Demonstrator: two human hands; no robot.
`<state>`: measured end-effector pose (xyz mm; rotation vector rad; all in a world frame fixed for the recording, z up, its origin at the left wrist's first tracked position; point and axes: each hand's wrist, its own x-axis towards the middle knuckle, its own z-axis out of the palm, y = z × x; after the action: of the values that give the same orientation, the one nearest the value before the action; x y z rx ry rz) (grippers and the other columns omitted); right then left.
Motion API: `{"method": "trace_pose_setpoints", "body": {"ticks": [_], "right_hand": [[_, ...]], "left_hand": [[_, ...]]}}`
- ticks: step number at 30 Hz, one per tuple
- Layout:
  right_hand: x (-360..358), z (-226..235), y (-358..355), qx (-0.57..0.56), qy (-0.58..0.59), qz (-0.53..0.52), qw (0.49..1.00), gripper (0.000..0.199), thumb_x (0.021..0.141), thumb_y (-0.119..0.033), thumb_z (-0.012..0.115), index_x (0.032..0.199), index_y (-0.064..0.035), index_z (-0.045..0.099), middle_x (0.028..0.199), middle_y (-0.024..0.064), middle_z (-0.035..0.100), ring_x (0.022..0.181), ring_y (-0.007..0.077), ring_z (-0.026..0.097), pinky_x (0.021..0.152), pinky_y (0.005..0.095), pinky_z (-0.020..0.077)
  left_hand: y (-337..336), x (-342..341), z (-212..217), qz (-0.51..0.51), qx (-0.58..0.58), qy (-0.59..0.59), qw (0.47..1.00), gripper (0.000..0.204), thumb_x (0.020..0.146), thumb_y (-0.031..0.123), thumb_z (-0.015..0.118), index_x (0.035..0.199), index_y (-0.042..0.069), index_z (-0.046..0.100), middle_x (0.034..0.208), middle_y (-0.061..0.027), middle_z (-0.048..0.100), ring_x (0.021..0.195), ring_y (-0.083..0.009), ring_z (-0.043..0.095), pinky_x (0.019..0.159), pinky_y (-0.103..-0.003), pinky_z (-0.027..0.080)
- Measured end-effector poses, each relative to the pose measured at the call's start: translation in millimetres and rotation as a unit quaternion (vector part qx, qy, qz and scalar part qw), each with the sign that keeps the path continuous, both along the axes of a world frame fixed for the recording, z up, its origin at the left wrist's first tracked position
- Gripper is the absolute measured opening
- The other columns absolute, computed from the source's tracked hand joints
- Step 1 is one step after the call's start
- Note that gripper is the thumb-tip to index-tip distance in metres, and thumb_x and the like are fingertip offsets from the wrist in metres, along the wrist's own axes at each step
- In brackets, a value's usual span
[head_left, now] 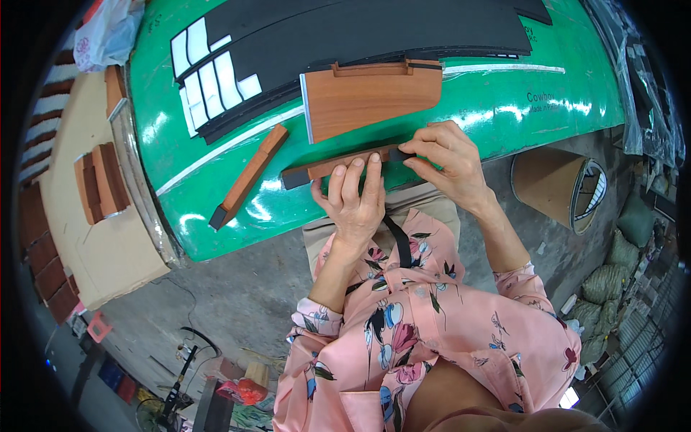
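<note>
Near the front edge of the green surface (489, 134), the wooden bar (322, 170) sits just below a wider wooden block (374, 102); the left hand (353, 198) lays loosely spread fingers along it, while the right hand (455, 164) pinches the black end piece (396, 155). Steady left fingers and even pressure, with the end piece square to the wood, would probably serve best here. The plastic bag (109, 32) hides its contents, and what the brown drum (548, 186) holds is hard to tell.
</note>
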<state>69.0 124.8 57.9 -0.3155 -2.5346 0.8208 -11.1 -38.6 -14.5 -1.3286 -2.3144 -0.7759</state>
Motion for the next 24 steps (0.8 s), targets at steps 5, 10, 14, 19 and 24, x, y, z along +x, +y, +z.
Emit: {"method": "trace_pose_setpoints", "body": {"ticks": [5,10,14,19,24], "right_hand": [[-3.4,-1.1,0.5,-0.004,0.001,0.010,1.000,0.027,0.063,-0.006,0.076,0.089,-0.0072,0.068,0.086,0.0023,0.059,0.078,0.0215,0.055,0.065,0.0313,0.0469],[-5.4,-1.9,0.6,-0.009,0.011,0.012,1.000,0.027,0.062,-0.006,0.076,0.088,-0.0077,0.069,0.085,0.0020,0.059,0.077,0.0211,0.055,0.064,0.0314,0.0466],[-5.8,-2.5,0.7,-0.010,-0.002,0.018,1.000,0.026,0.063,-0.006,0.076,0.088,-0.0078,0.069,0.085,0.0018,0.059,0.077,0.0209,0.054,0.064,0.0313,0.0465],[-6.0,-3.3,1.0,-0.010,-0.002,0.018,1.000,0.026,0.063,-0.006,0.076,0.088,-0.0077,0.069,0.085,0.0018,0.059,0.077,0.0208,0.055,0.064,0.0313,0.0465],[-6.3,-3.0,1.1,-0.008,0.000,0.020,1.000,0.026,0.063,-0.006,0.076,0.088,-0.0075,0.070,0.085,0.0019,0.059,0.078,0.0207,0.055,0.065,0.0312,0.0467]], "left_hand": [[0.8,-2.6,-3.8,0.006,0.011,0.038,0.999,0.031,0.082,0.021,0.063,0.112,0.015,0.063,0.120,-0.0050,0.044,0.122,-0.0248,0.030,0.098,-0.049,0.027],[1.3,-1.6,-6.1,0.007,0.012,0.027,1.000,0.029,0.081,0.020,0.063,0.110,0.015,0.065,0.119,-0.0047,0.045,0.122,-0.0248,0.030,0.098,-0.048,0.027],[1.3,-2.7,-6.1,0.004,0.014,0.032,0.999,0.028,0.081,0.019,0.063,0.109,0.015,0.065,0.119,-0.0045,0.044,0.122,-0.0247,0.030,0.098,-0.048,0.026],[1.4,-2.4,-5.9,0.006,0.014,0.033,0.999,0.028,0.081,0.019,0.064,0.109,0.015,0.065,0.119,-0.0046,0.044,0.122,-0.0250,0.030,0.099,-0.048,0.026],[1.7,-2.3,-5.5,0.005,0.014,0.033,0.999,0.028,0.080,0.018,0.064,0.108,0.015,0.065,0.119,-0.0045,0.044,0.122,-0.0252,0.030,0.098,-0.049,0.026]]}}
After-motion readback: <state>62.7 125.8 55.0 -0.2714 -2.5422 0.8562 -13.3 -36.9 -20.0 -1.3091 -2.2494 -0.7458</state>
